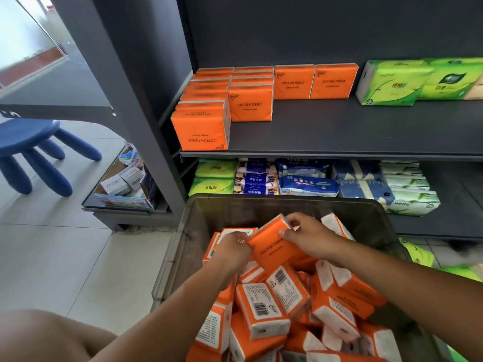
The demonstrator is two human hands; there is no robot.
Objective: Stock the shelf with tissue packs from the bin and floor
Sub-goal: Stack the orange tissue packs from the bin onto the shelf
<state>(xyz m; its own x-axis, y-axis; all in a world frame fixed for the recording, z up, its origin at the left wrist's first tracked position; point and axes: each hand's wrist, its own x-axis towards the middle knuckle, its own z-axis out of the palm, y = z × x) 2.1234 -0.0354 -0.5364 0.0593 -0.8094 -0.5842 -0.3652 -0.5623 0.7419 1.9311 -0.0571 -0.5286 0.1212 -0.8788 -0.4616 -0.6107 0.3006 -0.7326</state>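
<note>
1. Both hands hold a single orange plastic-wrapped tissue pack [274, 246] printed "COTTON TISSUE". It is tilted and sits just above the heap inside the bin.
2. The left hand [232, 250] has its fingers curled on the pack's lower-left end. The right hand [311, 239] pinches the upper-right end between thumb and fingers.
3. The dark translucent plastic bin [287, 202] stands on the floor, its far rim against the front edge of the lower shelf. Inside it, loose orange packs [261, 309] lie piled at all angles, many with the barcode side up.
4. On the dark grey shelf board [339, 131], the shelved orange packs [251, 103] fill the back-left corner. One column runs along the left edge from the back to the front edge, with a shorter column just beside it. Two more packs stand upright along the back edge.
5. Bright green tissue packs [392, 84] stand along the back edge towards the right end of the same board.
6. The lower shelf holds mixed green, blue and white tissue packs [308, 185], stacked side by side.
7. More green packs on the floor [418, 254] lie just to the right of the bin.
8. A blue plastic stool [28, 142] stands on the pale tiled floor [52, 244], well to the left. An open box of small cartons [122, 178] sits beside the shelf's left upright.
</note>
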